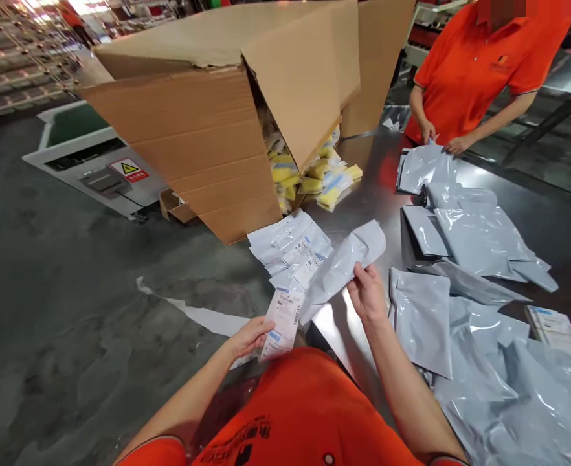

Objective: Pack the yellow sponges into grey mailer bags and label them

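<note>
My left hand (252, 338) pinches a strip of printed shipping labels (285, 314) in front of my body. A pale paper strip (202, 316) trails away to the left, past that hand. In my right hand (367, 294) is a grey plastic mailer bag (346, 262), gripped at its lower right edge with the thumb on top. The bag's lower left end meets the label strip. Just beyond, several labelled mailers (292, 243) lie overlapping at the table's edge.
A large open cardboard box (193, 142) stands at the back, yellow packets (331, 181) spilling from it onto the metal table (380, 171). Grey mailers (480, 239) cover the right side, near a stack of labels (555, 330). Across the table, a co-worker in orange (480, 77) handles mailers.
</note>
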Motion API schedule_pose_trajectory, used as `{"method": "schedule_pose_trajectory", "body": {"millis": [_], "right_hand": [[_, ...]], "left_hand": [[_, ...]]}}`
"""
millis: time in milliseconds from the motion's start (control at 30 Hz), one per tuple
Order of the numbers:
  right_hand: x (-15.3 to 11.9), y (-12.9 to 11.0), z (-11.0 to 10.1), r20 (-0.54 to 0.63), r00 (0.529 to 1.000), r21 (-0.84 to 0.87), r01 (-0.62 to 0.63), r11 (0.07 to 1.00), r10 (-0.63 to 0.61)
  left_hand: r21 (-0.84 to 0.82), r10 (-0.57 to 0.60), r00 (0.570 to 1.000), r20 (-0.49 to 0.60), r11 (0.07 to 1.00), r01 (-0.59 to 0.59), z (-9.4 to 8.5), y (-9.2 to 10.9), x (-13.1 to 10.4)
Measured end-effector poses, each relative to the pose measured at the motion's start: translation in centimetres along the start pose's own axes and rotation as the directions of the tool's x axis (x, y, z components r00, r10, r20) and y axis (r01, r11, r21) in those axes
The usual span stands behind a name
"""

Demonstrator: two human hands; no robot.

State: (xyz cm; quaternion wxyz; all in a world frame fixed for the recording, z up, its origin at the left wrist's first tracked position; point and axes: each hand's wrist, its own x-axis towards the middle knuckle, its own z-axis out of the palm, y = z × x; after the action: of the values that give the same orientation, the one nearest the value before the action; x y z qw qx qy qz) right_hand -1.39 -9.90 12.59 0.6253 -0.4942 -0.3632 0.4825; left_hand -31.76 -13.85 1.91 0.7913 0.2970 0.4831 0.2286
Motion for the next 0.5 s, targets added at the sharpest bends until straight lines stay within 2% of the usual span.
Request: {"method": "schedule_pose_trajectory", "body": {"millis": [100,133,200,300,367,400,433,467,500], "right_hand": [[1.1,1.4,0.9,-0.040,0.999,0.018,-0.013,1.000,0.014],[1.2,2.4,0.5,-0.069,0.997,0.004,-0.041,0.999,0.041],[0.8,4.7,-1.0,-0.123,0.988,-0.145,-0.110,0.983,0.092],[-0.7,6.8,-3.6,-0.192,0.977,-0.444,-0.171,0.880,0.093],[-1.7,6.5,-4.4,-0.211,0.978,-0.592,-0.132,0.795,0.005],[-2.1,6.0,-4.4,-0.167,0.985,-0.632,-0.080,0.771,-0.034],[-2.4,5.3,-4.0,-0.073,0.996,-0.658,-0.010,0.753,-0.050],[-2.7,4.6,-3.3,0.060,0.998,-0.655,0.063,0.753,-0.031],[-2.9,4.0,-2.5,0.213,0.977,-0.624,0.119,0.772,0.022]], "left_hand": [[-0.097,0.006,0.999,-0.044,0.995,-0.010,-2.1,-0.5,-1.5],[-0.112,0.011,0.998,-0.069,0.994,-0.018,-2.7,-0.7,-1.9],[-0.100,0.012,0.994,-0.106,0.995,-0.022,-3.1,-1.0,-2.8],[0.045,0.037,0.990,-0.135,0.998,-0.031,-2.0,-0.7,-3.3],[0.201,0.093,0.983,-0.156,0.978,-0.061,-0.4,-0.1,-3.1],[0.279,0.126,0.979,-0.160,0.957,-0.078,0.5,0.3,-2.8],[0.346,0.155,0.976,-0.153,0.933,-0.094,1.4,0.7,-2.5],[0.400,0.175,0.975,-0.137,0.910,-0.107,2.2,1.1,-2.1],[0.441,0.187,0.975,-0.117,0.890,-0.117,2.9,1.4,-1.8]]}}
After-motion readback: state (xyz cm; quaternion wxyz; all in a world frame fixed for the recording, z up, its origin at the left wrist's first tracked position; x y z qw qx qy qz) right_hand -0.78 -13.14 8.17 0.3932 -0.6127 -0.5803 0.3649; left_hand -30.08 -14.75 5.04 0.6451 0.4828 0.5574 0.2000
